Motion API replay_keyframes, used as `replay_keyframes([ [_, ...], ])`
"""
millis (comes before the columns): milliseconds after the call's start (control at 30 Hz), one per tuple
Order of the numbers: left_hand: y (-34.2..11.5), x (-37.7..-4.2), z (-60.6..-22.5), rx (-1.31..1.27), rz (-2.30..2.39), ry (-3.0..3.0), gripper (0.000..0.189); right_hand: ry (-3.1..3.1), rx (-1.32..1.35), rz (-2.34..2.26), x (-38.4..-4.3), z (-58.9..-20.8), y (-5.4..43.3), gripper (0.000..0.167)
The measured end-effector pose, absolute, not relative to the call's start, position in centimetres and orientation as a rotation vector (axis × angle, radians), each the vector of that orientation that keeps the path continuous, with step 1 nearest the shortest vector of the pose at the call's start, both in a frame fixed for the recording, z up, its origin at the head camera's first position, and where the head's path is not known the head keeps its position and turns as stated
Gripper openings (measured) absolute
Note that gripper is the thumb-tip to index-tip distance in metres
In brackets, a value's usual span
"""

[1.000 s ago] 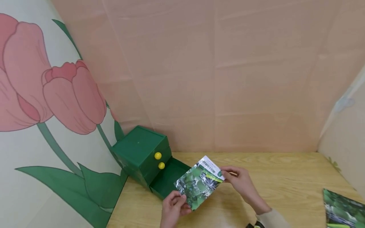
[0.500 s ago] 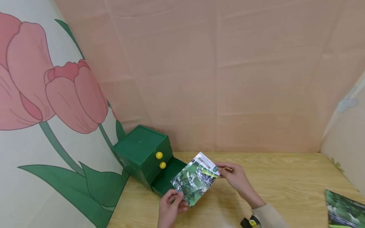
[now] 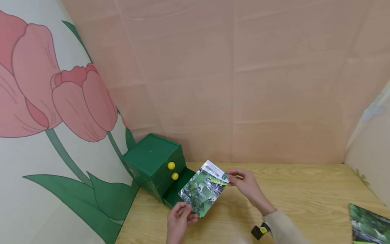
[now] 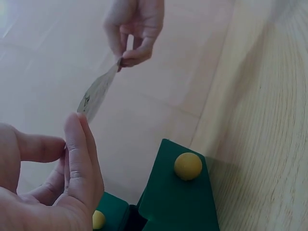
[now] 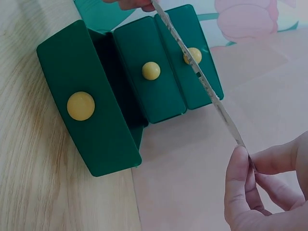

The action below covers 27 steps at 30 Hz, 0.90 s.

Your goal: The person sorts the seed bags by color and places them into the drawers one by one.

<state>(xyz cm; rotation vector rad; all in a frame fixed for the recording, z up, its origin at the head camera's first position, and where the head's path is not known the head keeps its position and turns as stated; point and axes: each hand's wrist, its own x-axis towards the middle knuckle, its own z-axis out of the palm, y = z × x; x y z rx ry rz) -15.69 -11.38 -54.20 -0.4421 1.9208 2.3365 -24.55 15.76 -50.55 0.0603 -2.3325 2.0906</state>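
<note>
A flat glossy packet [image 3: 202, 193], printed with green leaves and carrying a white barcode strip, is held tilted over the pulled-out bottom drawer [image 5: 89, 115] of a small green cabinet [image 3: 152, 152]. My left hand [image 3: 178, 218] pinches its near left corner between thumb and fingers. At the far right corner, beside the barcode strip, my right hand [image 3: 245, 186] pinches it too. Both wrist views show the packet nearly edge-on. It hides part of the drawer in the head view. Each drawer front bears a round yellow knob [image 5: 81, 106].
A second leaf-printed packet [image 3: 368, 223] lies on the wooden table [image 3: 298, 189] at the right edge. The cabinet stands against a wall painted with pink tulips [image 3: 85, 101]. A pinkish sheet [image 3: 231, 84] covers the back wall. A black wrist strap [image 3: 260, 230] shows by the right sleeve.
Both hands have carried the packet leftward, further over the drawer, with the same pinch at its corners. The head view has shifted slightly. Cabinet and drawer stand as before.
</note>
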Motion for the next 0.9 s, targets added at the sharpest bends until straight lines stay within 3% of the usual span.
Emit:
replay_keyframes([
  [300, -11.6, -15.7, -54.5, -0.441, 2.398, 1.915, 0.012, -2.345, 0.065, 2.059, -25.3, -50.7, 14.9, 0.020],
  [600, -11.7, -15.8, -55.3, -0.404, 2.469, 1.964, 0.026, -2.346, 0.077, 2.051, -26.1, -51.8, 14.4, 0.022],
  [900, -12.4, -15.6, -55.4, -0.397, 2.497, 2.002, 0.021, -2.317, 0.067, 2.116, -27.1, -52.6, 12.8, 0.022],
])
